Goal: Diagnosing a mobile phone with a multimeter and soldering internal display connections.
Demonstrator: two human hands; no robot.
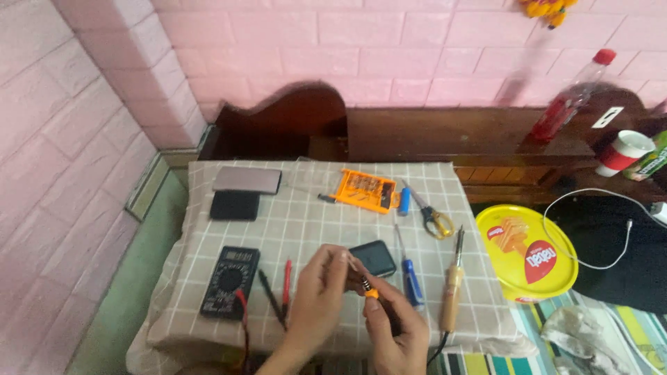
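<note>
My left hand (316, 298) and my right hand (396, 326) meet over the front of a small table covered with a checked cloth (306, 215). Between their fingertips they hold a small screwdriver with an orange collar (366, 287); my left fingers pinch its tip end, and my right fingers grip its dark handle. Just behind my hands lies a small black rectangular device (374, 257). A black multimeter (230, 281) with red and black probes (278, 288) lies to the left of my left hand.
A blue-handled screwdriver (410, 274), a wooden-handled soldering iron (453, 292), yellow-handled scissors (434, 217), an orange bit case (365, 190) and two flat devices (240, 193) lie on the cloth. A yellow round tin (526, 253), white cable, cup and red-capped bottle (570, 97) are at the right.
</note>
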